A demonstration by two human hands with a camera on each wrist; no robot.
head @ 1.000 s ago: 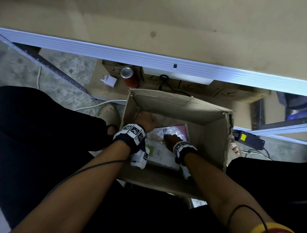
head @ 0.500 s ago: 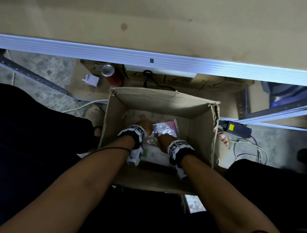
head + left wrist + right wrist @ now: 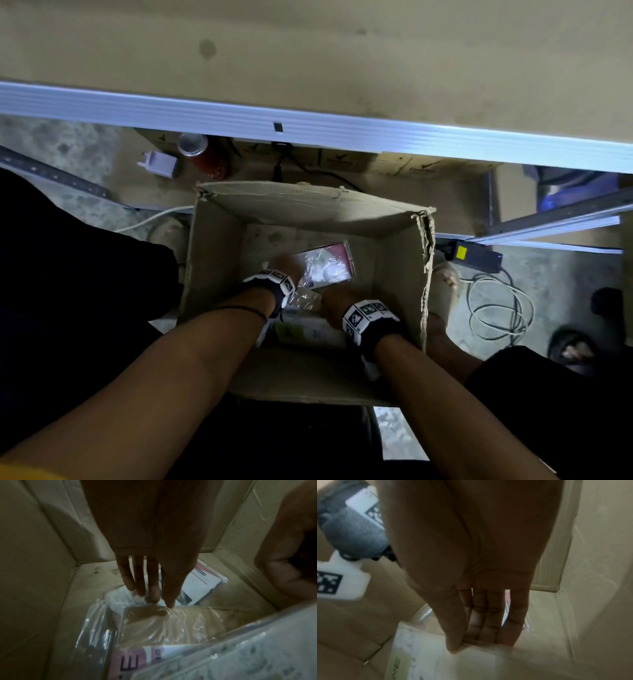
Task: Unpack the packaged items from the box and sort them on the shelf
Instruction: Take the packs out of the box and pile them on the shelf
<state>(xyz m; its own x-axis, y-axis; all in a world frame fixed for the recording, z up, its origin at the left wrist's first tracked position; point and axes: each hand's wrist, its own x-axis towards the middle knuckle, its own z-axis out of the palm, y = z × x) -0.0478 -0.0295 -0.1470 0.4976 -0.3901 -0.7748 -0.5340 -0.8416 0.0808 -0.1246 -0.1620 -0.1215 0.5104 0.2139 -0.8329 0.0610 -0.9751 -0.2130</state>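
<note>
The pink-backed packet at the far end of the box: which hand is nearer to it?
Left. The left hand overlaps the near-left corner of the pink-backed packet, fingers straight. The right hand sits nearer the person, pinching the white package.

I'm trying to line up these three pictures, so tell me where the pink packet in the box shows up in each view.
Head: the pink packet lies mid-frame on the floor of the cardboard box, beyond both hands.
Left wrist: just right of centre, partly hidden behind the left hand's fingertips, at.
Right wrist: only a sliver shows between the right hand's fingers, at.
Shared landmark: the box's far bottom seam.
</note>
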